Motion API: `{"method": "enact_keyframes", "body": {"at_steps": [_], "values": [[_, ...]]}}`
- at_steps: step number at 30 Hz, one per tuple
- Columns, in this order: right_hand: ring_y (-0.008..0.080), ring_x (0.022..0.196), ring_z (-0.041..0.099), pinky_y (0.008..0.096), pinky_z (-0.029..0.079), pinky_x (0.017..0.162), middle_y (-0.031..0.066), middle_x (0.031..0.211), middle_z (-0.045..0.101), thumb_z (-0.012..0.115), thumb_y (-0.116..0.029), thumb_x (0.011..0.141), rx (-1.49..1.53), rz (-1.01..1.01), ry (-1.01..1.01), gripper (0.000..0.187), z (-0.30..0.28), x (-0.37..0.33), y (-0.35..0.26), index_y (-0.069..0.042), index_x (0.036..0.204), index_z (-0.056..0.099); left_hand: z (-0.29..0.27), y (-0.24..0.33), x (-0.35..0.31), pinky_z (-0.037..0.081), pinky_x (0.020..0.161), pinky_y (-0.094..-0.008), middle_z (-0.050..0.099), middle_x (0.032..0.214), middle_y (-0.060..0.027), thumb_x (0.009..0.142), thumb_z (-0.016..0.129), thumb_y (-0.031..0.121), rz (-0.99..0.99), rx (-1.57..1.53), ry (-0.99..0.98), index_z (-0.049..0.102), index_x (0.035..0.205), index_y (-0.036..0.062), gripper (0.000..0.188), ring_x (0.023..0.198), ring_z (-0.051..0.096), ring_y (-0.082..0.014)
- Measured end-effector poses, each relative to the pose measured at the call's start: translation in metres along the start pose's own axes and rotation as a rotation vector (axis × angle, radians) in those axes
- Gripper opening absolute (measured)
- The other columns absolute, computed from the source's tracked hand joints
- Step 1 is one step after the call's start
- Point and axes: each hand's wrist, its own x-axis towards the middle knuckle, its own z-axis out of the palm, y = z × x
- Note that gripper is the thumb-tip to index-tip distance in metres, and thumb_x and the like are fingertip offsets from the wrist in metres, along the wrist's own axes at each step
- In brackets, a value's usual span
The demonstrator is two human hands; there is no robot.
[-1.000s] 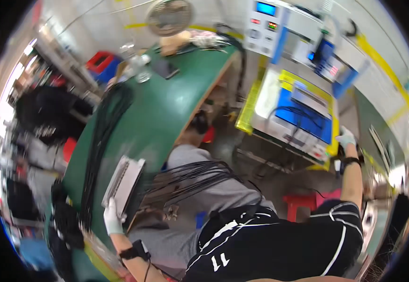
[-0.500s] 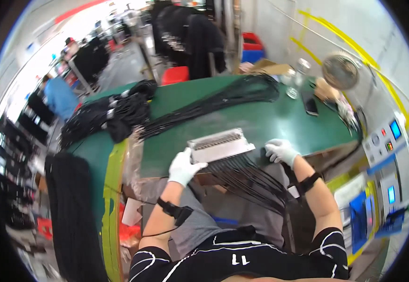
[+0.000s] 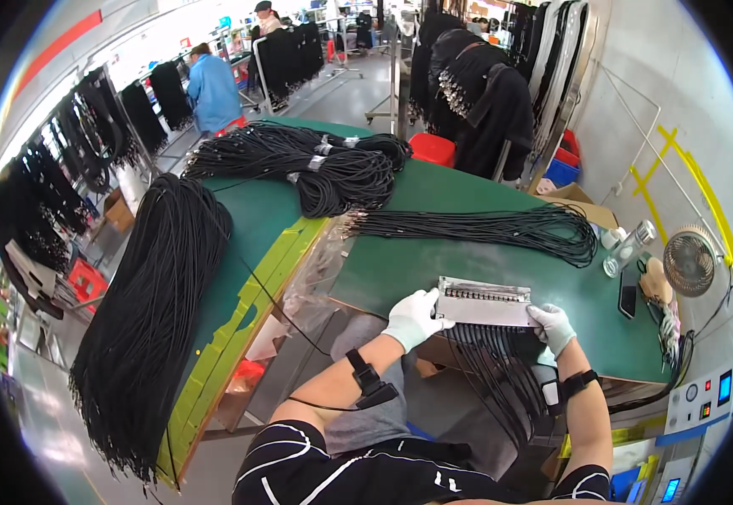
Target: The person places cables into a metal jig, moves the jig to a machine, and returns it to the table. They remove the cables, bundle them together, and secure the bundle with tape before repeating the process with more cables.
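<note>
My left hand (image 3: 414, 321), in a white glove, grips the left end of a flat silver metal fixture (image 3: 491, 313). At its right end, my right hand (image 3: 554, 327), also gloved in white, holds the edge with the thumb on top. A row of slots or clips runs along the fixture's far side. Several black cables (image 3: 488, 362) come out from its near side and hang over the table edge toward my lap. The undersides of both hands are hidden.
Cable bundles lie on the green table (image 3: 434, 189): a long looped one (image 3: 484, 225), a tied pile (image 3: 307, 168) and a thick hank (image 3: 156, 303) at left. A bottle (image 3: 630, 249), phone (image 3: 627, 296) and small fan (image 3: 690, 261) stand right. A control box (image 3: 703, 400) is near right.
My right hand has come onto the fixture's right end; before, it was apart from it. The view has swung left, so things appear farther right.
</note>
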Motion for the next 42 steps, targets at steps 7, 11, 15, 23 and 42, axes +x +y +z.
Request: {"method": "enact_keyframes", "body": {"at_steps": [7,11,15,23,42], "values": [[0.0060,0.068,0.056,0.0211,0.045,0.059,0.0020,0.087,0.064,0.069,-0.019,0.090,0.253,-0.588,-0.100,0.032,0.079,-0.109,-0.123,-0.002,0.116,0.059,0.000,0.002,0.004,0.049,0.095,-0.0380,0.054,0.127,-0.0135,0.077,0.080,0.038,0.310,-0.475,0.341,0.045,0.141,0.0068,0.079,0.109,0.060,-0.0272],[0.0129,0.093,0.061,0.0277,0.050,0.082,0.0075,0.102,0.065,0.062,-0.012,0.093,0.157,-0.647,-0.362,0.039,0.094,-0.112,-0.107,0.003,0.127,0.050,-0.031,-0.005,0.004,0.046,0.100,-0.0350,0.049,0.139,-0.0140,0.083,0.077,0.030,0.346,-1.127,0.264,0.041,0.144,0.0042,0.075,0.116,0.058,-0.0265],[0.0163,0.096,0.061,0.0306,0.049,0.088,0.0093,0.104,0.066,0.064,-0.012,0.092,-0.223,-0.406,-0.047,0.036,0.038,-0.088,-0.026,0.006,0.123,0.056,-0.056,-0.073,-0.017,0.047,0.100,-0.0351,0.052,0.138,-0.0142,0.088,0.073,0.015,0.109,-1.637,0.401,0.042,0.141,-0.0021,0.064,0.121,0.055,-0.0256],[0.0168,0.096,0.063,0.0310,0.051,0.085,0.0117,0.105,0.068,0.066,-0.020,0.094,-0.087,0.004,-0.183,0.037,0.009,-0.093,0.045,0.007,0.118,0.061,-0.057,-0.090,-0.042,0.029,0.114,-0.0520,0.051,0.141,-0.0171,0.080,0.076,0.034,0.058,-0.134,0.714,0.050,0.139,0.0065,0.071,0.132,0.046,-0.0365],[0.0054,0.048,0.036,0.0215,0.030,0.046,-0.0025,0.073,0.056,0.053,-0.032,0.101,0.754,0.277,-0.675,0.034,0.074,-0.087,-0.019,-0.004,0.118,0.060,-0.020,-0.031,0.017,0.022,0.117,-0.0520,0.052,0.136,-0.0150,0.066,0.076,0.059,0.372,0.387,0.058,0.053,0.140,0.0183,0.087,0.131,0.043,-0.0325]]}}
